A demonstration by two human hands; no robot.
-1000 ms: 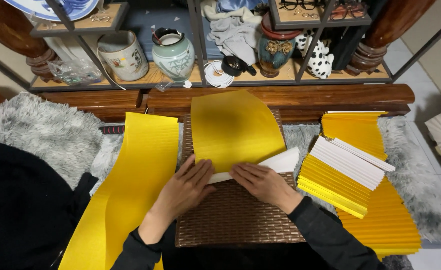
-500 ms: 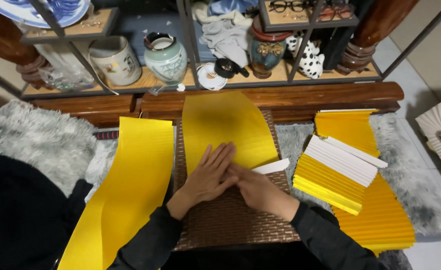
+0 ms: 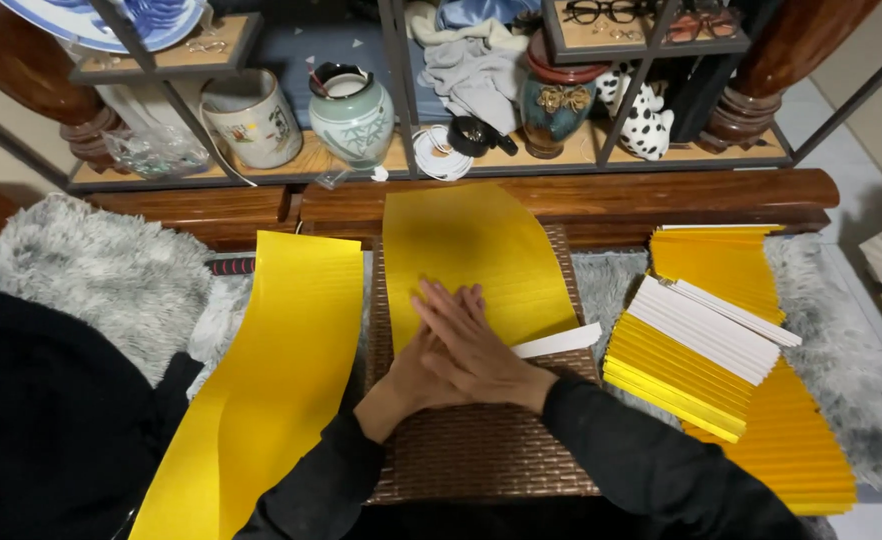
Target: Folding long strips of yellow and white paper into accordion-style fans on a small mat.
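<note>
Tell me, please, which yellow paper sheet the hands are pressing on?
The middle sheet on the woven mat, under both stacked hands; the left sheet lies untouched.

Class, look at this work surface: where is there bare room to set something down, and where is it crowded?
Free: the grey fur rug left of the long yellow sheet, and the woven mat near the sleeves. Crowded: the mat's middle, where both hands press the yellow paper, and the right side, with pleated stacks.

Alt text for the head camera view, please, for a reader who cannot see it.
Right hand stacked over left hand presses a pleated yellow paper sheet flat on a brown woven mat. Another long yellow paper sheet lies left; stacks of folded yellow paper lie right.
</note>
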